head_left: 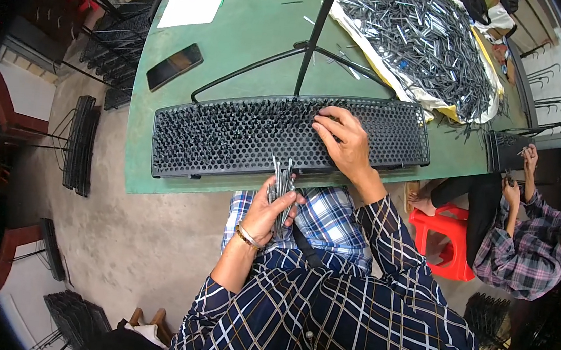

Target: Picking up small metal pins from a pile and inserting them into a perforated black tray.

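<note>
A long black rack (pixel 392 135) full of round holes lies along the near edge of the green table. Short dark sticks (pixel 193 133) stand upright in many holes of its left part; holes at the right look bare. My left hand (pixel 266 214), in front of the rack's near edge, is closed around a bunch of thin grey sticks (pixel 281 185) pointing up. Over the middle of the rack, my right hand (pixel 348 143) has its fingertips pinched close to the holes. What they hold, if anything, is hidden. A bent black wire frame (pixel 250 71) rises behind the rack.
A large heap of loose dark sticks (pixel 428 41) lies on a white and yellow sack at the far right. A phone (pixel 175 67) and white papers (pixel 192 8) lie on the table (pixel 262 18). At right, another person (pixel 523 245) works near a red stool (pixel 446 241). Black racks (pixel 82 146) stand left.
</note>
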### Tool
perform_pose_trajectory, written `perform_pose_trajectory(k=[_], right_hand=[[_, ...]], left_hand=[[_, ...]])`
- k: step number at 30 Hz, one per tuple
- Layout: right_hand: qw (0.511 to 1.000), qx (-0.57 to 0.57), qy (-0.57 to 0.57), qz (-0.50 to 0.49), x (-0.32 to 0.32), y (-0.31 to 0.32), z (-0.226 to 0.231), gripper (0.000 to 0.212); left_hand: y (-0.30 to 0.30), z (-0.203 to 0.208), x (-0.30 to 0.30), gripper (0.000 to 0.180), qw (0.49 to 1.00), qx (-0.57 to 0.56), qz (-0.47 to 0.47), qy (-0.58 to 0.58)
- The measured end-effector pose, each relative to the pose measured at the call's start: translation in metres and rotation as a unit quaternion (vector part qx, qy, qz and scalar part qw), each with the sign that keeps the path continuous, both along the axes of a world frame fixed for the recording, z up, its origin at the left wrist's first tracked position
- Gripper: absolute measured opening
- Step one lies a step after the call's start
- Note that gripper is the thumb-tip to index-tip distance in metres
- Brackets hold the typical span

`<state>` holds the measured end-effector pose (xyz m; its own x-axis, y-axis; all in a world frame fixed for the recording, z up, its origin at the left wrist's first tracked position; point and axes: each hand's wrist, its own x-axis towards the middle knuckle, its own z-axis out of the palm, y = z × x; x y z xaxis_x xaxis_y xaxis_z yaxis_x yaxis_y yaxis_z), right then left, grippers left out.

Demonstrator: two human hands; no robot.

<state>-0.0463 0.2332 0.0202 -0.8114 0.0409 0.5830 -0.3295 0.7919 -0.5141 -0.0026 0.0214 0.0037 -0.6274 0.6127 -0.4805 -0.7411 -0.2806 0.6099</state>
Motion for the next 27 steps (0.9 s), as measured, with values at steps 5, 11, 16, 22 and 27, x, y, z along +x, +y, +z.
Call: perform_pose_trajectory(k=[5, 11, 16, 22, 27], right_hand=[[1.0, -0.01, 0.016, -0.011, 0.006, -0.004, 0.012, 0.013], [0.964, -0.166, -0.204, 0.05, 0.017, -0.039, 0.026, 0.016], [0.957, -0.156, -0.235, 0.064, 0.015, -0.062, 0.026, 0.029], [0.891, -0.358, -0.268, 0.077, 0.011, -0.048, 0.026, 0.016], [0.953, -0.258, -0.154, -0.035, 0.005, -0.018, 0.034, 0.013]], left_hand=[[-0.002, -0.002, 0.0, 0.037, 1.0, 0.003, -0.007, 0.003], [-0.005, 0.002, -0.002, 0.04, 0.999, -0.012, -0.01, 0.028], [-0.01, 0.009, -0.002, 0.042, 0.994, -0.052, -0.044, 0.091], [-0.014, 0.002, 0.001, 0.04, 0.99, -0.066, -0.058, 0.109], [-0.001, -0.005, 0.001, 0.036, 1.0, 0.009, -0.014, 0.015]])
